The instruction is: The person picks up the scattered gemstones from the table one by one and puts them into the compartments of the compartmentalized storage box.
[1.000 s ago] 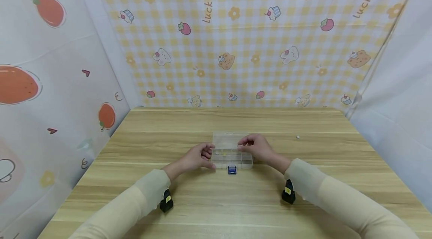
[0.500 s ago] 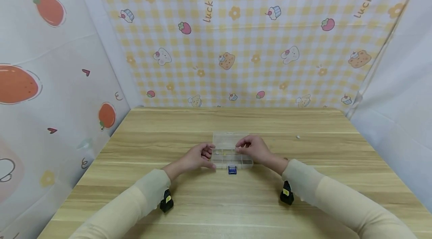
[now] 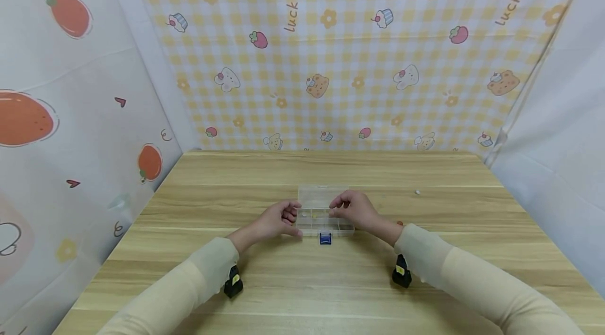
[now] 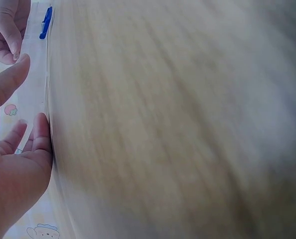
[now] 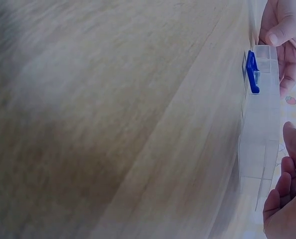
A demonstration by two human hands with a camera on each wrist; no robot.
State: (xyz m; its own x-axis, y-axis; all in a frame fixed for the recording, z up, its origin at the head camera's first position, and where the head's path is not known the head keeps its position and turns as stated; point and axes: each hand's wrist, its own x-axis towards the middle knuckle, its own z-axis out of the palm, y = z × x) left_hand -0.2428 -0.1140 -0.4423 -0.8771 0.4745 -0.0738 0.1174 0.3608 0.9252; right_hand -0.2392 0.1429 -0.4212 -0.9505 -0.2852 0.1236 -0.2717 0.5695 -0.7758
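A clear plastic compartment box (image 3: 309, 232) lies on the table with its lid (image 3: 313, 196) tipped back and a blue latch (image 3: 325, 239) at the front. My left hand (image 3: 278, 219) holds the box's left end, thumb at the front corner and index finger near the back. My right hand (image 3: 361, 210) hangs over the right half, its curled thumb and index finger brought near each other above the back compartments; I cannot tell whether they pinch something tiny. A small white piece (image 3: 304, 215) and a yellow piece (image 3: 315, 215) sit in back compartments. The right wrist view shows the blue latch (image 5: 253, 72) side-on.
One small white piece (image 3: 417, 192) lies on the wooden table (image 3: 302, 293) to the right, behind my right hand. A small orange-red thing (image 3: 399, 223) shows beside my right wrist. Patterned cloth (image 3: 326, 62) hangs beyond the table's far edge.
My right hand has shifted slightly left over the box, and the orange-red thing by the wrist has come into view. My left hand and the box have stayed in place.
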